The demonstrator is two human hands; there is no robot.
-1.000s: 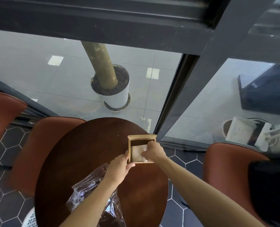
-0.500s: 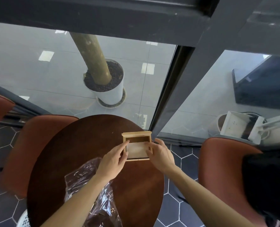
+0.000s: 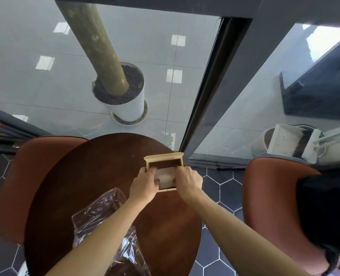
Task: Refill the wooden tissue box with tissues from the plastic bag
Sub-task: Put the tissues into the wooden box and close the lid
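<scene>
The light wooden tissue box (image 3: 163, 158) sits open at the far right of the round dark table (image 3: 97, 168), its lid tilted back. A pale stack of tissues (image 3: 166, 176) lies inside it. My left hand (image 3: 145, 184) rests on the box's left side with fingertips on the tissues. My right hand (image 3: 188, 181) covers the right side, fingers curled onto the stack. The clear plastic bag (image 3: 101, 216) lies crumpled on the table near me, partly under my left forearm.
Rust-coloured chairs stand at the left (image 3: 32, 172) and right (image 3: 274, 196) of the table. A glass wall with a dark frame (image 3: 207, 96) is just behind the box. Beyond it stands a white planter (image 3: 129, 100) with a trunk.
Both hands have moved from the box's outer sides inward onto the tissues in the box. The camera has tilted and come a little closer.
</scene>
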